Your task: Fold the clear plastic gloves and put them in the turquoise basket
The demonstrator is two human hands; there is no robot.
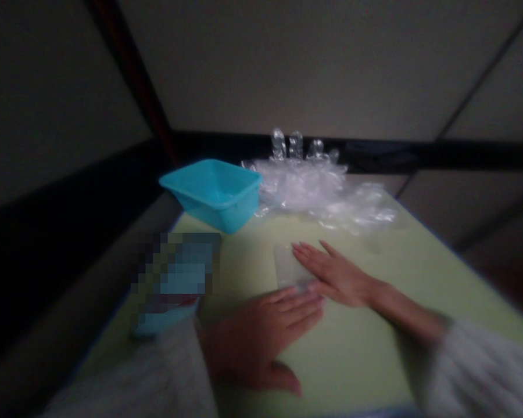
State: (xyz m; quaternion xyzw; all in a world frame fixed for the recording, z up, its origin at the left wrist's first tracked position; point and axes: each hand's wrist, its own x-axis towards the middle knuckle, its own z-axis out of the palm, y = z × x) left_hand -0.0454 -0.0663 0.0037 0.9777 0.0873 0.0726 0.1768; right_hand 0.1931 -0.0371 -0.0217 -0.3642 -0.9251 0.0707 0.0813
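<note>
A small, pale translucent sheet of folded plastic lies flat in the middle of the yellow-green tabletop. My right hand rests over its right side, palm down with the fingers stretched out to the left. From the lower left, my left hand lies flat along the sheet's near edge, its fingers extended and its thumb apart. The fingertips of the left hand meet the right hand near the thumb. Both hands partly cover the sheet, and the picture is dim and blurred.
At the back left stands a turquoise plastic basin. Beside it, a heap of clear plastic gloves spreads toward the back right, several fingers sticking up. A pixelated bluish object lies at the left edge. A wall rises behind the table.
</note>
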